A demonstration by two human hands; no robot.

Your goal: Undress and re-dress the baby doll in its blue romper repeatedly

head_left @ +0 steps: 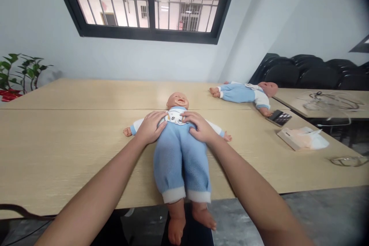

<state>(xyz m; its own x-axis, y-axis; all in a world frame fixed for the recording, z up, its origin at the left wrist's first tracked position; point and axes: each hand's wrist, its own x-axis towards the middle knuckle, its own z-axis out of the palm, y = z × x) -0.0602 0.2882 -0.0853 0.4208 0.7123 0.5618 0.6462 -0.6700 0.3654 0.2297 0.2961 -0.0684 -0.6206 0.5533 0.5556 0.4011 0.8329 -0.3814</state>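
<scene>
a potted plant with green leaves is sitting at the far left, at the back edge of a long, pale wooden desk. above the desk a dark-framed window with bars is showing a brick building outside.

both bare forearms are reaching forward from the bottom of the view, converging toward the middle of the desk. the left hand is lying palm down with fingers spread loosely, pressing flat on the left side of a baby doll's chest. the right hand is mirroring it, palm down on the doll's right side, its fingers touching the white bib area. the hands are apart from each other, resting flat on the doll rather than clamped around it.

the doll is lying on its back in the centre of the desk, wearing a light blue fleece suit with white cuffs, head pointing away, arms stretched out to the sides, bare feet hanging over the near edge.

further right, a second doll in the same blue clothing is lying on its side near the far edge. just beside it a dark calculator is resting, then an open pack of tissues, with white tissue sticking out of it. a pair of clear glasses is lying near the right end. black chairs are standing against the wall behind.
</scene>
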